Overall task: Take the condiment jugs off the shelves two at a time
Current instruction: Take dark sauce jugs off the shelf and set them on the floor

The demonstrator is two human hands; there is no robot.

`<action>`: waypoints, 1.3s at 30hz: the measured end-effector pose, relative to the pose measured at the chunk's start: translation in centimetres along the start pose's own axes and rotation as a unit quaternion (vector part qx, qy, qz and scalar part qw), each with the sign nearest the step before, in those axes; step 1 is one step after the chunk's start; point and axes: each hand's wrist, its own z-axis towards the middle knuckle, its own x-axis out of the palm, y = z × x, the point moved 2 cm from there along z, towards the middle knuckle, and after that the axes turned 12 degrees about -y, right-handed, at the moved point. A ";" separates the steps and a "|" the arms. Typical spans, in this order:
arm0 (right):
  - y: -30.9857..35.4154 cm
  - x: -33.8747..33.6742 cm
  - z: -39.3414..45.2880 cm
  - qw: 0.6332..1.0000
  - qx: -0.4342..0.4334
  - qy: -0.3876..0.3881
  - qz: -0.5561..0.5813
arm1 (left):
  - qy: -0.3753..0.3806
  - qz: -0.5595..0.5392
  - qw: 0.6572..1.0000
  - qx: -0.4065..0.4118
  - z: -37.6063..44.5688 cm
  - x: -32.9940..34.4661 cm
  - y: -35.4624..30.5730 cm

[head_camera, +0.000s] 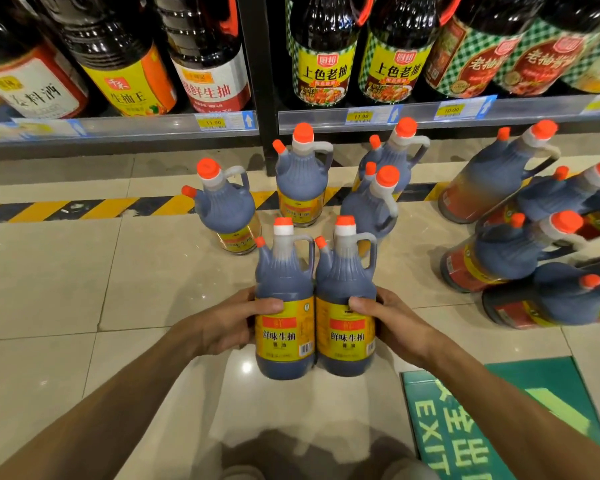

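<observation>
Head view: two dark plastic soy-sauce jugs with orange caps and yellow labels sit side by side, touching, at near centre above the pale tiled floor [84,271]. The left hand [229,320] wraps the left jug [284,306] at label height, thumb across the front. The right hand [392,320] does the same on the right jug [345,303]. Both hands are curled tight on the jug bodies, pressing the pair together.

I can't tell whether the bases are on the tile or just above it.

Judgement: this is the set-down of a pair taken off the shelf [118,128]. To do it well:
- Keep the inward squeeze even, so neither jug slips.
- Lower both level, so the bases land flat together. They are tall and narrow, so a tilted landing could tip them.
- Leave a gap to the four matching jugs [302,178] standing just beyond. The nearest ones are close to the held caps, and the jug at far left of that group [227,206] looks tilted.
- Release only once both stand on their own, then open the hands outward, not forward.

A second cluster of similar jugs with red labels [520,230] crowds the right side, so stay clear of it. The green exit floor sign [499,420] lies at near right.
</observation>
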 end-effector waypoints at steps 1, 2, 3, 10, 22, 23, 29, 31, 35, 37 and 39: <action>0.0 0.1 -0.3 1.000 0.004 0.002 0.012 | -0.004 -0.007 1.000 0.004 -0.4 0.1 0.0; 0.1 0.2 -0.7 1.000 0.006 0.004 0.020 | -0.007 -0.011 1.000 0.011 -0.7 0.2 -0.1; 0.3 0.3 -1.0 1.000 0.006 0.006 0.025 | -0.009 -0.009 1.000 0.019 -1.1 0.4 -0.3; 2.6 1.0 -2.4 0.999 0.000 0.009 0.049 | -0.029 -0.007 0.997 0.073 -3.1 0.5 -2.7; 16.6 4.1 -7.2 0.994 -0.097 0.005 0.041 | -0.051 0.046 0.982 0.177 -11.8 1.3 -14.6; 18.3 4.5 -8.2 0.994 -0.101 0.002 0.039 | -0.049 0.046 0.981 0.182 -13.2 1.6 -16.1; 30.5 6.9 -17.0 0.991 -0.131 0.002 0.022 | -0.043 0.017 0.979 0.197 -24.1 4.2 -25.5; 35.3 7.9 -21.0 0.990 -0.138 0.004 0.010 | -0.054 0.010 0.978 0.203 -28.7 5.5 -29.3; 45.7 9.6 -30.3 0.989 -0.145 0.025 -0.001 | -0.059 0.013 0.976 0.211 -39.3 8.5 -37.9; 50.8 10.2 -35.0 0.988 -0.152 0.031 0.012 | -0.043 0.012 0.975 0.219 -44.7 9.9 -42.6; 55.8 10.6 -39.1 0.985 -0.167 0.029 0.019 | -0.036 0.017 0.970 0.240 -49.9 10.9 -47.0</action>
